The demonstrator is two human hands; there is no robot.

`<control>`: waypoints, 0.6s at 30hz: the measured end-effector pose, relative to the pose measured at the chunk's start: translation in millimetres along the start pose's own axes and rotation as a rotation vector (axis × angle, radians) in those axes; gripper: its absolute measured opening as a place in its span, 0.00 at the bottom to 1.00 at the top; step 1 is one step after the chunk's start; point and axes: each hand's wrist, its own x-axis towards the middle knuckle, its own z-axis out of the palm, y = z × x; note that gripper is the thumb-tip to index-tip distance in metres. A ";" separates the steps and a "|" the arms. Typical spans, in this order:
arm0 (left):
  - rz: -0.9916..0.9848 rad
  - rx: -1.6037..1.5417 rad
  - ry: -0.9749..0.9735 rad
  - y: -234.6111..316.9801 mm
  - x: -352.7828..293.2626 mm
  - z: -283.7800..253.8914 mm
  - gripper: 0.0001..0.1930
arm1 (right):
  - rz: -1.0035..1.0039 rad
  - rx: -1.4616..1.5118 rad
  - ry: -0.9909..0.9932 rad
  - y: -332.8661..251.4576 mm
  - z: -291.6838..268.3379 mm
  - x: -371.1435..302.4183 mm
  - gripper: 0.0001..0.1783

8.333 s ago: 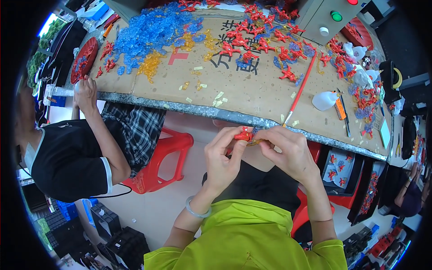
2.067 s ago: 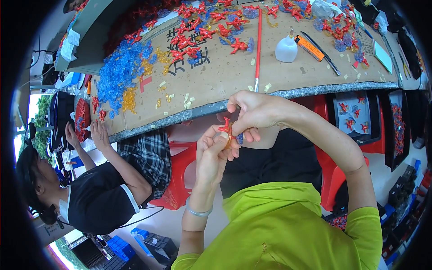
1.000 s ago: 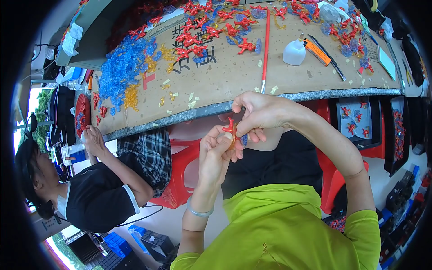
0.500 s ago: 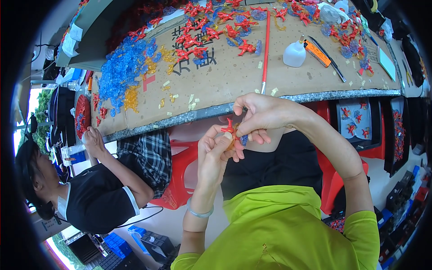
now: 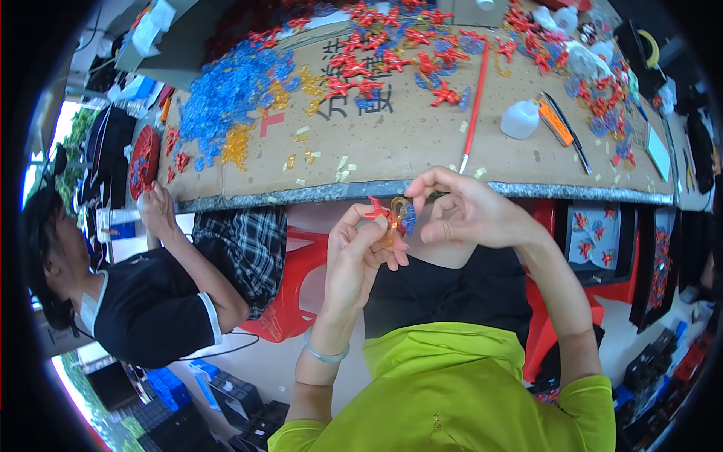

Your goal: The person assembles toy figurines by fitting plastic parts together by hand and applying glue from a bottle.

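Observation:
My left hand pinches a small toy figure between thumb and fingers, just off the table's front edge. The figure is glossy red, with a clear yellow curved piece and a clear blue piece on its right side. Fingertips hide its lower part. My right hand is a little to the right of the figure, apart from it. Its fingers are parted and curved, and nothing shows in them.
On the cardboard-covered table lie a heap of clear blue pieces, yellow pieces and many red figures. A red-handled brush, white bottle and orange cutter lie rightward. At left sits another person.
My right hand has let go of the figure and drawn back to the right, its fingers spreading. My left hand still holds the figure. The whole view has shifted slightly.

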 end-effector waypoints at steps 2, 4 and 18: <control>0.017 -0.016 0.006 2.6 -0.9 3.1 0.06 | -0.059 -0.001 0.051 9.5 12.7 -2.8 0.30; 0.026 -0.031 0.011 4.0 -2.5 5.0 0.06 | -0.085 0.026 0.136 14.8 22.9 -6.1 0.36; -0.016 -0.120 -0.094 13.3 -0.3 12.8 0.11 | -0.177 0.260 0.278 25.2 32.3 4.0 0.20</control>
